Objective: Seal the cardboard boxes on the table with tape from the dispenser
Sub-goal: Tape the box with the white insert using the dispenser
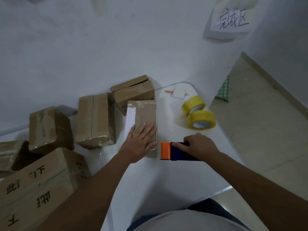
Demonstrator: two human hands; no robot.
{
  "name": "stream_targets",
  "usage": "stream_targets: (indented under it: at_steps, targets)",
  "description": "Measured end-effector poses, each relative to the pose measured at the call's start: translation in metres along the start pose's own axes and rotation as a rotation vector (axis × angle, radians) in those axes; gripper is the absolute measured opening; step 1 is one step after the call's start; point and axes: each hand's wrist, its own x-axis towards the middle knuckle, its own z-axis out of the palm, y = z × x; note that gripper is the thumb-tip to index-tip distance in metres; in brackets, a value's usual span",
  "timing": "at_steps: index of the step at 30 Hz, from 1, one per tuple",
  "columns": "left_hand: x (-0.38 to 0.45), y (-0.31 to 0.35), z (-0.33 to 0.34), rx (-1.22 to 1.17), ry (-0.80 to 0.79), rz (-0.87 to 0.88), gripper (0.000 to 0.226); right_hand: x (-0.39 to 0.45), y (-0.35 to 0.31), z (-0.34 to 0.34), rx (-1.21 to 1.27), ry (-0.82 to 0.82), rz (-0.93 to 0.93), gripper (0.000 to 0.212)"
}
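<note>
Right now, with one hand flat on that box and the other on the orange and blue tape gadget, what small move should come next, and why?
Probably draw the tape dispenser away from the box along the table to cut the strip. The right hand grips the dispenser at the box's near end, the left hand presses flat on top, and glossy tape already covers the top.

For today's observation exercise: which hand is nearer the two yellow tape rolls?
Right. The right hand holds the dispenser just below the two yellow tape rolls; the left hand presses the box farther left.
</note>
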Motion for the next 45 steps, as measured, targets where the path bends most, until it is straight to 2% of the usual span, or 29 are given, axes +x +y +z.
stream_targets:
  at_steps: [13, 18, 21, 23, 26, 32, 41, 45]
  targets:
    - [0.002, -0.002, 0.001, -0.013, 0.025, 0.010, 0.071, -0.011, 0.041, -0.001, 0.064, 0.015, 0.055, 0.063]
    - [-0.003, 0.006, -0.001, -0.065, 0.036, -0.058, 0.079, -0.009, 0.038, 0.000, 0.067, -0.051, 0.077, 0.067]
    - [-0.007, 0.014, 0.002, -0.071, 0.073, -0.119, 0.082, -0.012, 0.043, -0.007, 0.144, -0.164, 0.092, 0.051]
    - [-0.007, 0.015, 0.004, -0.060, 0.081, -0.146, 0.083, -0.011, 0.044, -0.011, 0.109, -0.207, 0.069, 0.041]
    - [-0.004, 0.017, 0.004, -0.082, 0.094, -0.170, 0.087, -0.007, 0.040, -0.014, 0.040, -0.158, 0.033, 0.038]
    - [-0.001, 0.019, 0.006, -0.096, 0.120, -0.197, 0.087, -0.001, 0.021, -0.003, -0.060, -0.095, 0.054, 0.045]
    - [0.000, 0.025, 0.003, -0.112, 0.127, -0.228, 0.080, 0.004, 0.020, 0.006, 0.055, -0.108, 0.126, 0.046]
    - [0.000, 0.028, 0.002, -0.112, 0.128, -0.241, 0.080, 0.012, 0.011, 0.011, -0.006, -0.074, 0.123, 0.046]
